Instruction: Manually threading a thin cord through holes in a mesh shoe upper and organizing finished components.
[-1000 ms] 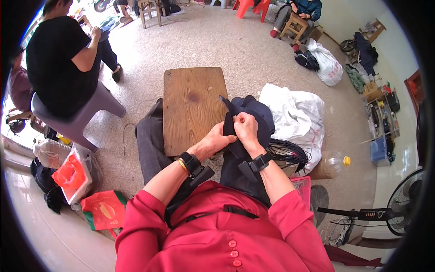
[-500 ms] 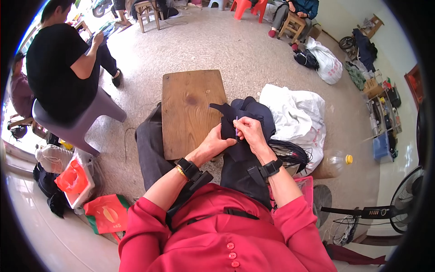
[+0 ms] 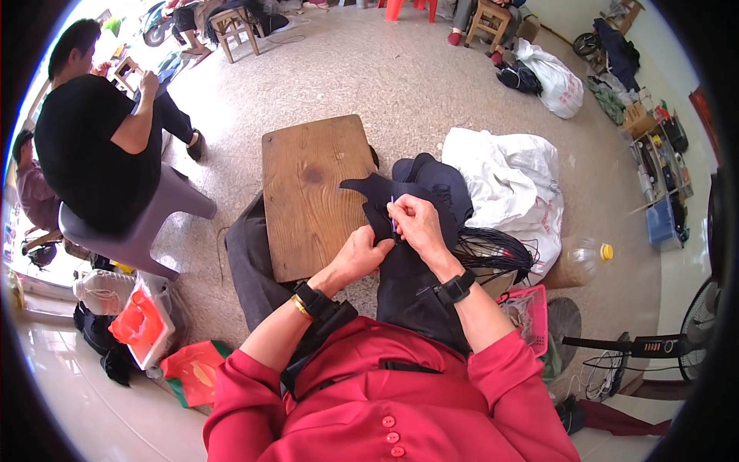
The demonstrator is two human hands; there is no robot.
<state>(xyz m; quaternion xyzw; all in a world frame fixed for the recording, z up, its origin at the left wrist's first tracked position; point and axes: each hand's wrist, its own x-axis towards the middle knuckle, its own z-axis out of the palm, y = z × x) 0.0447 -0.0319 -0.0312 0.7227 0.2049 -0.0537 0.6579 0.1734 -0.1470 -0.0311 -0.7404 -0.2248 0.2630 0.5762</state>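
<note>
Beyond the left hand (image 3: 356, 254), and somewhat to its left, a brown rectangular wooden tabletop (image 3: 312, 204) with visible grain is seen. To the right of and beyond the right hand (image 3: 416, 229), a crumpled white woven sack (image 3: 500, 173) is spread on the floor. Nearer that hand, just past its knuckles, a pile of dark navy rounded cloth pieces (image 3: 454, 189) is set, and close on its right a bundle of thin black cords (image 3: 496, 254) is gathered.

Between the two hands and just beyond them, a dark navy cloth piece with a tapered end (image 3: 377, 187) is held; its taper is pointed away to the left, over the tabletop's right edge. By the left thumb and fingers, the near edge of this cloth is gripped. Between the right thumb and forefinger, a slim purple stick-like tool (image 3: 393, 219) is pinched, the other fingers being curled. Its long axis is set steeply, roughly along the line of sight away from the body, and its near end is brought close beside the left thumb tip; whether the cloth is pierced cannot be told.
</note>
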